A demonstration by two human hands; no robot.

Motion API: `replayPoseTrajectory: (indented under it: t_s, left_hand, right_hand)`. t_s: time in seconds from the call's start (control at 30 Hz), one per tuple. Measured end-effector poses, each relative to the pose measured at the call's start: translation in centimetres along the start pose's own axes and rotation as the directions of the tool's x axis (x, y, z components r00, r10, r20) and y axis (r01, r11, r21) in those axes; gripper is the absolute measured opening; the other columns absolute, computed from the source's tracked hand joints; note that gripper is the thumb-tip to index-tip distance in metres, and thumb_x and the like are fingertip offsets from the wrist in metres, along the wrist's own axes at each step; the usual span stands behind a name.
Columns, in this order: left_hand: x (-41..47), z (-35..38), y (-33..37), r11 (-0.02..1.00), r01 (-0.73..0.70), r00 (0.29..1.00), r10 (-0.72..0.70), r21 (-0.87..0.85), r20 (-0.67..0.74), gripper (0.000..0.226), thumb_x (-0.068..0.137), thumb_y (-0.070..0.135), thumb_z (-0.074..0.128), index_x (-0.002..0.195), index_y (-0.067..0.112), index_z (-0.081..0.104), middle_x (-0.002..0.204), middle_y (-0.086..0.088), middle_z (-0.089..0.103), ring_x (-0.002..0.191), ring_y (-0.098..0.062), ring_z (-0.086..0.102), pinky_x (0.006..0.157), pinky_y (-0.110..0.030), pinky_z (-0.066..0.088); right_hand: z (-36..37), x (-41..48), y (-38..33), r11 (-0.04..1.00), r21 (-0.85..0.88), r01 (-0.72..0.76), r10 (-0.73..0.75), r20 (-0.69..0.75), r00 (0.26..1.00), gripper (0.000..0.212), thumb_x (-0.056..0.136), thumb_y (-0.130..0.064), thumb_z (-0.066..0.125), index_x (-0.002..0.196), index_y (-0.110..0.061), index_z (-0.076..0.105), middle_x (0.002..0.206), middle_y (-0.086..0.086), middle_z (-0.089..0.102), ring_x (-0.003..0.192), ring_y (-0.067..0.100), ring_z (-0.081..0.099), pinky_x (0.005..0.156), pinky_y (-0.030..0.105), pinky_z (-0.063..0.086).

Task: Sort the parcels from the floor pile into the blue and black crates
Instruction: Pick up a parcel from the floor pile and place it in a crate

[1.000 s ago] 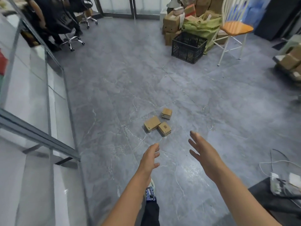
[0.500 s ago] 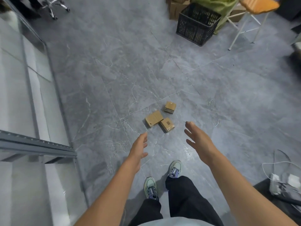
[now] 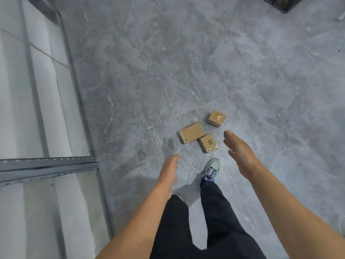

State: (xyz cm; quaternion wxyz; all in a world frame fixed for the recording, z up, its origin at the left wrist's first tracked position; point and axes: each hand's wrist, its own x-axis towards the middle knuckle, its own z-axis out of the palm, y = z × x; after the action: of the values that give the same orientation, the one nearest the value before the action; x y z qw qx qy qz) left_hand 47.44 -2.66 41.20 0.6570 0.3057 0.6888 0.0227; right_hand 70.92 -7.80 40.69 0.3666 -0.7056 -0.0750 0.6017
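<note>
Left grip (image 3: 169, 169) and right grip (image 3: 240, 154), fingers straight, hold nothing; three parcels (image 3: 192, 133) lie on the floor (image 3: 186, 71) just ahead.

Grey marble-veined floor tiles (image 3: 168, 62) gleam under soft, even light; a glass partition (image 3: 37, 90) with a grey metal rail (image 3: 46, 165) runs along the left.

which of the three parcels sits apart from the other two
The small glossy-taped parcel, farthest from the shoe; the wide flat parcel and the labelled parcel lie against each other.
</note>
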Motion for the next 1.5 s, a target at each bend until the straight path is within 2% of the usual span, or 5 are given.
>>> replayPoseTrajectory:
  t_s: [0.27,0.4,0.6,0.9,1.5]
  left_hand:
    - [13.0,5.3,2.2,0.987,0.157,0.986,-0.159,-0.035,-0.058,0.020,0.101,0.046,0.051,0.106,0.030,0.061,0.123,0.005,0.056,0.108,-0.015,0.052,0.107,-0.045,0.046]
    - [22.0,6.8,1.6,0.973,0.227,0.973,-0.229,-0.046,-0.031,0.043,0.104,0.045,0.049,0.141,0.024,0.052,0.134,0.004,0.052,0.117,-0.016,0.048,0.109,-0.044,0.044]
    - [35.9,7.3,-0.4,0.953,0.294,0.955,-0.297,-0.075,-0.018,0.035,0.104,0.045,0.048,0.132,0.025,0.053,0.121,0.006,0.052,0.102,-0.011,0.052,0.098,-0.035,0.041]
    - [52.1,7.1,-3.4,0.933,0.354,0.934,-0.356,-0.071,-0.015,0.053,0.104,0.048,0.046,0.150,0.021,0.045,0.122,0.006,0.042,0.111,-0.015,0.043,0.102,-0.037,0.040]
    - [51.7,5.4,-0.5,0.936,0.240,0.968,-0.252,-0.259,-0.016,0.052,0.098,0.065,0.042,0.129,0.030,0.065,0.128,0.002,0.066,0.121,-0.023,0.062,0.105,-0.046,0.044]
  right_hand:
    - [-0.3,15.2,1.3,0.982,-0.104,-0.160,0.163,0.013,0.987,0.069,0.103,-0.066,0.040,0.158,-0.024,0.042,0.164,0.000,0.041,0.153,0.019,0.034,0.128,0.054,0.020]
    - [0.4,24.3,4.1,0.965,-0.156,-0.209,0.212,-0.001,0.977,0.072,0.104,-0.067,0.037,0.159,-0.021,0.040,0.165,0.001,0.040,0.153,0.019,0.034,0.128,0.051,0.018]
    - [2.4,37.3,9.4,0.931,-0.249,-0.266,0.263,-0.046,0.964,0.063,0.110,-0.055,0.033,0.148,-0.009,0.053,0.154,0.011,0.052,0.142,0.029,0.049,0.106,0.034,0.031]
    - [5.8,52.2,16.6,0.851,-0.360,-0.382,0.372,-0.098,0.923,0.097,0.096,-0.084,0.016,0.162,-0.016,0.034,0.168,0.007,0.034,0.154,0.031,0.030,0.121,0.053,0.022]
    - [5.8,52.3,13.4,0.954,-0.166,-0.251,0.247,-0.045,0.968,0.100,0.083,-0.092,0.026,0.150,-0.024,0.056,0.153,-0.004,0.055,0.141,0.017,0.049,0.114,0.037,0.033]
